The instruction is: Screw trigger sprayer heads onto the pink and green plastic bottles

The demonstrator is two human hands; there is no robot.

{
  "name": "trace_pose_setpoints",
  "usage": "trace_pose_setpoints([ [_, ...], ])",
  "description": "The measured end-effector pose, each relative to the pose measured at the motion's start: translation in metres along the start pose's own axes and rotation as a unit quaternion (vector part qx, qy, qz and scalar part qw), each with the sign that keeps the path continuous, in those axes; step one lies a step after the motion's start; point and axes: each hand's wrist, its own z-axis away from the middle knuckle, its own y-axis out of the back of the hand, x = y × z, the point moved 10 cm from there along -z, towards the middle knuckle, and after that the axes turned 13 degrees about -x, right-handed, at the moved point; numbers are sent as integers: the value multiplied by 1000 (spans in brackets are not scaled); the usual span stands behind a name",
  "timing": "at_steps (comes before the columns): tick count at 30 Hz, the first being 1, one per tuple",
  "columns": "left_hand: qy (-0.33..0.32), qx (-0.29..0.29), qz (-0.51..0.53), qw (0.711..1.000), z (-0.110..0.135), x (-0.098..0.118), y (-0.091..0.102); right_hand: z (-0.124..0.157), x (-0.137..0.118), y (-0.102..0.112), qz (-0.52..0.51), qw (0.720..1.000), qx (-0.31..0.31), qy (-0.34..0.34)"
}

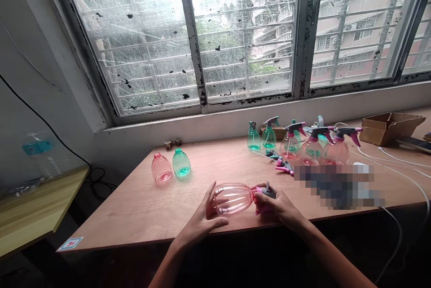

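A clear pink spray bottle point(233, 198) lies sideways in the air over the table's front edge, its base to the left. My left hand point(208, 216) cups the base, with the fingers behind it and the thumb in front. Around the pink and grey trigger head at the bottle's neck, my right hand point(274, 202) is closed. The trigger head point(261, 193) is partly covered by my fingers. Farther left stand an open pink bottle point(161, 169) and an open green bottle point(182, 163), both without heads. Loose trigger heads point(284, 166) lie just beyond my right hand.
Several spray bottles with heads, such as a pink one point(310, 151) and a green one point(254, 137), stand at the back right. A cardboard box point(390, 128) is beyond them. White cables point(400, 171) cross the right side of the wooden table point(134, 211). A blurred patch hides something there.
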Motion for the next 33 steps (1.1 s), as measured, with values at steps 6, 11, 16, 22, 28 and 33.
trace_pose_setpoints([
  [6,20,9,0,1000,1,0,0,-1,4,0,10,1000,-4,-22],
  [11,4,16,-43,999,3,5,2,-1,3,0,6,1000,-1,-16],
  [16,14,13,-16,1000,2,2,1,-1,2,-1,-1,1000,-6,-12],
  [22,26,15,-25,999,2,2,2,-1,3,0,-10,1000,-8,-5],
  [28,16,6,-31,999,3,2,0,-1,1,-1,0,1000,-7,-7],
  [33,25,26,-32,999,2,6,2,0,1,0,2,1000,-4,-9],
])
